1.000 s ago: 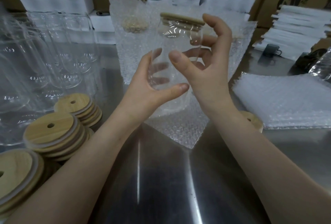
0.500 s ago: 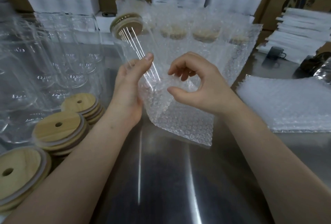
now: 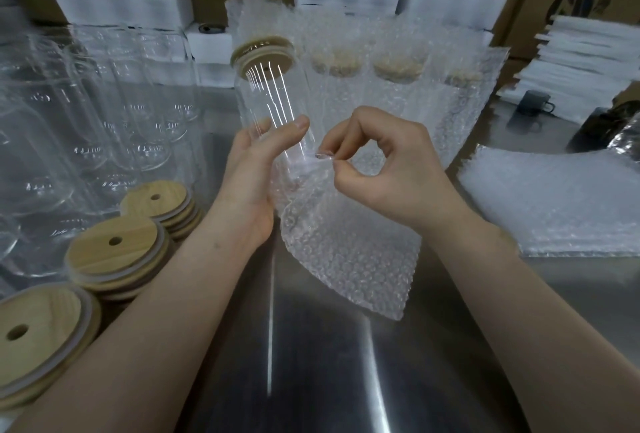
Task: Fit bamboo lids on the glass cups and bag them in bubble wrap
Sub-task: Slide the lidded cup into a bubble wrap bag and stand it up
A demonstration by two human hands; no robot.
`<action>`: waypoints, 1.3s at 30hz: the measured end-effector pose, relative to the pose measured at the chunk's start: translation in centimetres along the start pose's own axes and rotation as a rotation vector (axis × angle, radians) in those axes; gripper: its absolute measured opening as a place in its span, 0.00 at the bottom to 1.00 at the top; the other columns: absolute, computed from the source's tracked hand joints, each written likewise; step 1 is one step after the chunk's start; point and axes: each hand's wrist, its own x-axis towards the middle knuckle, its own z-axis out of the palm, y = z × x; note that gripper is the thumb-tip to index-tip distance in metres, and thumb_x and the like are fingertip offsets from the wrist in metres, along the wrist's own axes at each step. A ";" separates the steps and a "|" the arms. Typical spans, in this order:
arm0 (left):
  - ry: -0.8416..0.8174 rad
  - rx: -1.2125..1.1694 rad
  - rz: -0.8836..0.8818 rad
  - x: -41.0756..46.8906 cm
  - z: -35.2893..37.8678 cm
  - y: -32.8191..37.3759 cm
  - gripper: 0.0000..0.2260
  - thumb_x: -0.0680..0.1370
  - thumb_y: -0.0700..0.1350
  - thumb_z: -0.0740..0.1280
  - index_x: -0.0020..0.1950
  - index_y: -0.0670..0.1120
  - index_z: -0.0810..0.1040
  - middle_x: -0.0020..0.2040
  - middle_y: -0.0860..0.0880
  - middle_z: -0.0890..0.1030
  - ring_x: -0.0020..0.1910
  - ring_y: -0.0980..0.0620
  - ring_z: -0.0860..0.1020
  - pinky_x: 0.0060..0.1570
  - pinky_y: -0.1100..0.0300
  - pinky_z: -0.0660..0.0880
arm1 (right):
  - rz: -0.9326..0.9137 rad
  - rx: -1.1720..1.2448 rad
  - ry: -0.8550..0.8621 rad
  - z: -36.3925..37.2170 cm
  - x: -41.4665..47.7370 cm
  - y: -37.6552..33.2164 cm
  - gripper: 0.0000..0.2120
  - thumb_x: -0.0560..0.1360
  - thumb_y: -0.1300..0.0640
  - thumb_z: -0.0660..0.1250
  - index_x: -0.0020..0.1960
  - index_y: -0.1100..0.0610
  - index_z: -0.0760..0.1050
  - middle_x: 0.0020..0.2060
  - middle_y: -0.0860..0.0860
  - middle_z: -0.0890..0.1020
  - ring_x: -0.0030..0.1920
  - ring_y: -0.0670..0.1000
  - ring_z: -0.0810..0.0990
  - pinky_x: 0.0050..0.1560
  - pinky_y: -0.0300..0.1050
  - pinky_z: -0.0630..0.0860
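Since a second ago the glass cup has tipped from upright to a slant, its top leaning away and to the left, and the right hand has dropped from the rim to the bag below. The left hand wraps thumb and fingers round the cup's lower body. A bamboo lid sits on the cup's mouth. The cup's base rests at the open mouth of a bubble wrap bag – how far in it reaches is hard to tell through the clear plastic. The right hand pinches the bag's upper edge between thumb and forefinger, its other fingers curled, just beside the cup. The bag's closed end lies on the steel counter.

At the left edge stand three stacks of loose lids, each lid with a small hole, and behind them a crowd of empty cups. Behind the hands stands a row of bagged cups – lids showing faintly through the wrap. A pile of flat bags lies on the counter to the right, and white boxes are stacked at the back.
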 end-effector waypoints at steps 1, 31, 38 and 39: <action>-0.006 0.004 0.005 0.0 0.0 0.0 0.42 0.65 0.50 0.77 0.75 0.40 0.65 0.64 0.39 0.78 0.49 0.50 0.83 0.37 0.58 0.78 | 0.037 0.032 -0.017 0.0 0.0 0.0 0.04 0.68 0.70 0.68 0.38 0.66 0.73 0.40 0.51 0.84 0.45 0.45 0.83 0.53 0.46 0.76; -0.182 0.167 0.111 0.5 0.1 -1.2 0.33 0.60 0.54 0.79 0.61 0.43 0.77 0.53 0.46 0.79 0.55 0.48 0.80 0.68 0.45 0.71 | 0.134 -0.467 -0.147 -2.0 0.4 3.3 0.06 0.70 0.64 0.65 0.42 0.54 0.76 0.43 0.47 0.77 0.48 0.51 0.75 0.53 0.49 0.61; -0.258 0.061 0.042 0.7 -0.1 -1.3 0.16 0.65 0.51 0.77 0.49 0.47 0.80 0.41 0.53 0.84 0.43 0.53 0.83 0.46 0.57 0.76 | 0.093 -0.171 0.031 -1.8 0.2 3.4 0.09 0.67 0.67 0.72 0.38 0.57 0.73 0.49 0.51 0.80 0.53 0.48 0.77 0.51 0.36 0.71; -0.257 0.040 0.030 0.7 -0.1 -1.3 0.14 0.66 0.50 0.76 0.47 0.48 0.78 0.39 0.53 0.83 0.40 0.54 0.83 0.43 0.58 0.76 | 0.114 -0.110 0.064 -1.6 0.2 3.4 0.10 0.67 0.68 0.71 0.37 0.55 0.72 0.47 0.51 0.81 0.52 0.48 0.79 0.50 0.39 0.73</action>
